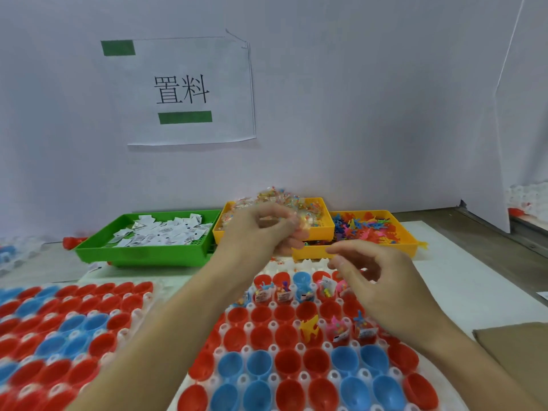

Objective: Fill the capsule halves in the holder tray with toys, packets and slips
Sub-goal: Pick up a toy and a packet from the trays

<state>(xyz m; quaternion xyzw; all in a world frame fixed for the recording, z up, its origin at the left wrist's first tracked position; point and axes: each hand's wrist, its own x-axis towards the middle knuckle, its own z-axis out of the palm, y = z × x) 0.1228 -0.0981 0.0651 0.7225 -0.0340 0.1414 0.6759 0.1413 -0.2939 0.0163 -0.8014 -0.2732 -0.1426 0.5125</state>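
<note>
Holder tray (189,378) in front of me on the desk (462,280), set with red and blue capsule halves (314,361). By my reckoning the job is early on: only the far row (284,292) has halves loaded with toys, packets and slips, plus three in a nearer row at right (338,327). Most of the other cups I can see look bare.

A second tray (68,324) to my left, red and blue halves, nothing in them that I can see.

Supplies at the back: green bin (139,253) of white slips, yellow bin (320,226) heaped with clear packets, orange-yellow bin (406,241) of coloured plastic toys.

My left hand (261,229) is over the packet bin, fingers curled round what looks like clear packets (302,225); blurred, so I can't count them. My right hand (382,280) hovers over the far end of the tray, fingers loosely bent, thumb and forefinger close; whether it pinches something I cannot tell.

Hard to read: my forearms cover the tray's left columns and part of the right side. Near edge cut off. Left tray smeared. Contents of the filled cups too small to sort. Brown card (516,348) at right, partly out of view.
</note>
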